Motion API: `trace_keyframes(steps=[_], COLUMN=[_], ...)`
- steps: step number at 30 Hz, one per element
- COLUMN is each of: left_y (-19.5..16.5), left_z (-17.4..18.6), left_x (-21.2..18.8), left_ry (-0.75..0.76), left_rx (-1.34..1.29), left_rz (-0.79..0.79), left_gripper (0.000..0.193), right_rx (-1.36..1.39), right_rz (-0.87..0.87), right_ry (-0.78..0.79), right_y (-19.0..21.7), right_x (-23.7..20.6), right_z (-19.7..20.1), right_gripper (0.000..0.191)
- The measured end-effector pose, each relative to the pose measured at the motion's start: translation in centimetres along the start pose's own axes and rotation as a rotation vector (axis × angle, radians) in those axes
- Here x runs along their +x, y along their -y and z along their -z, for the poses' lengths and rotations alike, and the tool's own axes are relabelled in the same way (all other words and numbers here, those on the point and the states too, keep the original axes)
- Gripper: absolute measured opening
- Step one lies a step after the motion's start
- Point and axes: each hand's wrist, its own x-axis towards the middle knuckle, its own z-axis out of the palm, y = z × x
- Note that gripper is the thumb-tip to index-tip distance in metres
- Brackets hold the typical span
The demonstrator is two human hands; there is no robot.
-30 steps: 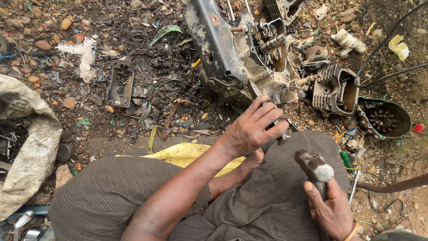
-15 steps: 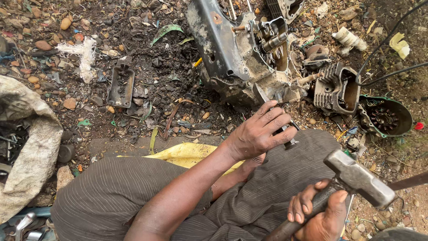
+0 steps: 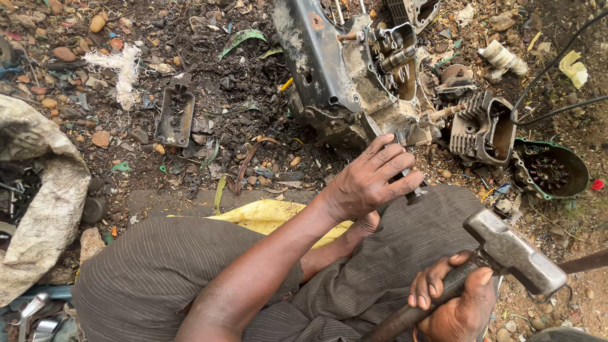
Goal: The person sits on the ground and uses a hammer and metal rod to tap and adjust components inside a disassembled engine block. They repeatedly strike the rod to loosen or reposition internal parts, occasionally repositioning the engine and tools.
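Left hand: laid palm-down at the lower edge of the engine crankcase; the fingers are curled over a thin dark metal tool, seemingly a chisel or punch, of which only a short end is seen; the grip appears closed on it.
Right hand: a full, closed grip is kept on the handle of a sledgehammer, whose steel head is held raised above the right knee.
Crankcase: set on the littered dirt ground, tilted, its open side with gears turned upward; a finned cylinder head lies just beside it, and a green round cover beyond that.
Risk to the fingers: the left-hand knuckles are placed very near the likely striking line; a slightly off blow is judged likely to land on them.
Risk of glancing: the tool could be knocked sideways if struck off-centre, since it is steadied by one hand only.
Risk of shifting: the crankcase is not clamped, so it could be rolled or slid under a blow.
Risk of chips: brittle cast metal could be cracked and fragments thrown up.
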Motion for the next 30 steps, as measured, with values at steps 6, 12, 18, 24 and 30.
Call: trace_keyframes(steps=[6, 12, 18, 24, 30], left_y=[0.2, 0.1, 0.2, 0.0, 0.1], left_z=[0.1, 0.2, 0.3, -0.6, -1.0], left_x=[0.2, 0.4, 0.0, -0.4, -0.5], left_ry=[-0.039, -0.058, -0.080, -0.094, -0.091], left_rx=[-0.054, -0.032, 0.031, 0.020, 0.061], left_rz=[-0.010, 0.014, -0.015, -0.013, -0.009], left_gripper=[0.039, 0.033, 0.029, 0.031, 0.032], right_rx=[-0.023, -0.188, 0.371, 0.076, 0.359], right_rz=[0.070, -0.049, -0.032, -0.435, -0.132], right_ry=[0.100, 0.047, 0.538, 1.049, 0.694], right_y=[-0.9, -3.5, 1.6, 6.2, 2.0], right_x=[0.0, 0.4, 1.2, 7.1, 2.6], right_z=[-2.9, -2.9, 5.1, 14.9, 10.8], right_gripper=[0.040, 0.035, 0.039, 0.066, 0.049])
